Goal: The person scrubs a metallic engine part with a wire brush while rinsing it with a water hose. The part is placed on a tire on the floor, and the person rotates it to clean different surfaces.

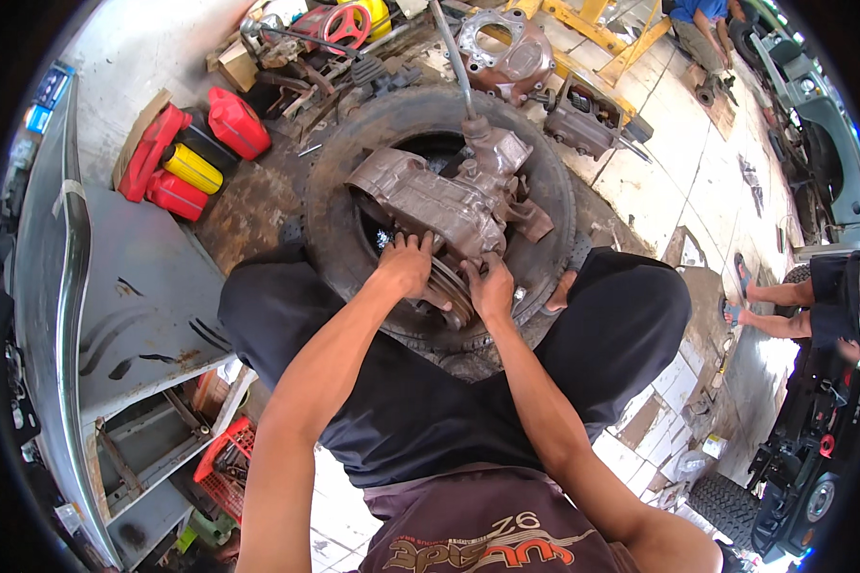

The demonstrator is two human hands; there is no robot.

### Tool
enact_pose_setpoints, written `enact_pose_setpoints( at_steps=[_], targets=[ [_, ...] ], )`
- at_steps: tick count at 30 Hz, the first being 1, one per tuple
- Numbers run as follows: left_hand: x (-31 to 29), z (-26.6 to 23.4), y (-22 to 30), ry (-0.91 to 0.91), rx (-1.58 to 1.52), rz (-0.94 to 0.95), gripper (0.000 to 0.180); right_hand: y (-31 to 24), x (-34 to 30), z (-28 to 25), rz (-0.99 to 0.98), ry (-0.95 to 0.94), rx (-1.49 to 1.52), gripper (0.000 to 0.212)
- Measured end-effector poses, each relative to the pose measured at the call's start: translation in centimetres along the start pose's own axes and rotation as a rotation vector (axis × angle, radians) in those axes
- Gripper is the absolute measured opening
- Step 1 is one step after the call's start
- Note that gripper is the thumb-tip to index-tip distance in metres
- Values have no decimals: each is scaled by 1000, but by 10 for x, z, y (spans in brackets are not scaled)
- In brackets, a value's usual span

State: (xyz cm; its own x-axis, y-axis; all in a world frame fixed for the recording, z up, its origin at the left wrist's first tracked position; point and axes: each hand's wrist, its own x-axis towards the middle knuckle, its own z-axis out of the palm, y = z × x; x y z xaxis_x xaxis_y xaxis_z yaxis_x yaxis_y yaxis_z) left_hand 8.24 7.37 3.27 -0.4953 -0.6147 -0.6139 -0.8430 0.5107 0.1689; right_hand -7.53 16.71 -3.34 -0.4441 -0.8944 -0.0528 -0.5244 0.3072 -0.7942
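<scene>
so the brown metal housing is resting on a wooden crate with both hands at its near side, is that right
Not quite: the head view shows the brown metal housing resting on a tire, not a wooden crate. The left hand and right hand are indeed at its near side.

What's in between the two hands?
In the head view, a round, brownish metal part sits between the left hand and the right hand.
</scene>
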Motion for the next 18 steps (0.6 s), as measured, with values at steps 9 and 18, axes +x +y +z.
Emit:
enact_pose_setpoints(
  at_steps=[9, 18],
  targets=[
    [-3, -6, 2, -18, 5, 3, 149, 25, -1, -4, -54, 76, -32, 19],
    [-1, -1, 2, 24, 10, 0, 148, 44, 16, -42, 98, -1, 38, 23]
  ],
)
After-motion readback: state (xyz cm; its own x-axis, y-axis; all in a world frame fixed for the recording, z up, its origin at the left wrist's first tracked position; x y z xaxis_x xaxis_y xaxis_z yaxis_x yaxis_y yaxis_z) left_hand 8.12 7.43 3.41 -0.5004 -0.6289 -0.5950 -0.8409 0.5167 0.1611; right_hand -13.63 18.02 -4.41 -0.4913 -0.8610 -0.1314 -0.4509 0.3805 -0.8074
